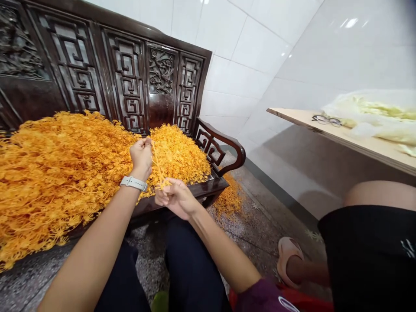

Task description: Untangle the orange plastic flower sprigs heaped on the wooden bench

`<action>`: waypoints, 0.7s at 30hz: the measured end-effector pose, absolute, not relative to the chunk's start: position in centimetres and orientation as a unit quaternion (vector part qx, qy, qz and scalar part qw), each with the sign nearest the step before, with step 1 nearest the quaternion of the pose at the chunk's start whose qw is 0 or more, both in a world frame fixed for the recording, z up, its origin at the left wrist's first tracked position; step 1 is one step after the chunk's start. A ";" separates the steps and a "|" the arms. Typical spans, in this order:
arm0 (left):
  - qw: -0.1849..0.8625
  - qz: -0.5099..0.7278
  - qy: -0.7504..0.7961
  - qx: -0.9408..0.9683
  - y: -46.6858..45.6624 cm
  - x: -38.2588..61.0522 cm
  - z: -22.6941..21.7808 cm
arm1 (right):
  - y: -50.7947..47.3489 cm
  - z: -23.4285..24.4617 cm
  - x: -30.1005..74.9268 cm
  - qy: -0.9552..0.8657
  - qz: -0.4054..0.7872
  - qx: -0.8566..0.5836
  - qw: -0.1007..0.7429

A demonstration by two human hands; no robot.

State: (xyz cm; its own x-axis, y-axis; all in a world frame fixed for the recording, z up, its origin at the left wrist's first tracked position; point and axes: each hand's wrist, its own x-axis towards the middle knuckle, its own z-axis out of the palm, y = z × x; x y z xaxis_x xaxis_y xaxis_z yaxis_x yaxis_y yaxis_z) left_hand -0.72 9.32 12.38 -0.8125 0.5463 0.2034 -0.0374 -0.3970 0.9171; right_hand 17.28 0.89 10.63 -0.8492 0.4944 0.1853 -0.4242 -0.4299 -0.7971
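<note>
Between my hands stretches an orange plastic flower sprig (158,164) with a thin stem. My left hand (141,157), with a pale watch strap on its wrist, pinches the upper end. Lower and to the right, my right hand (175,197) has its fingers closed round the other end. Behind my hands, a smaller heap of orange sprigs (180,151) lies on the seat of a dark carved wooden bench (160,108). A much larger heap of orange sprigs (68,164) spreads over the seat to the left and hangs over its front edge.
The bench's curved armrest (232,149) stands right of the smaller heap. Orange pieces (231,197) lie scattered on the speckled floor below. At the right, a wooden tabletop (292,117) holds glasses (326,120) and a plastic bag (373,117). Another person's leg (364,242) is close by.
</note>
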 end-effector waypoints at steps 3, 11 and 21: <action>0.201 0.803 0.543 0.142 9.2 -2.7 12.4 | -1.0 10.3 19.4 -0.606 0.776 0.049 0.169; 0.259 0.796 0.540 0.085 6.7 -7.5 10.6 | 0.8 14.5 24.2 -0.654 0.658 0.365 -0.073; 0.317 0.775 0.535 0.115 5.4 -5.7 10.3 | 6.6 14.9 15.6 -0.372 0.846 -0.107 0.366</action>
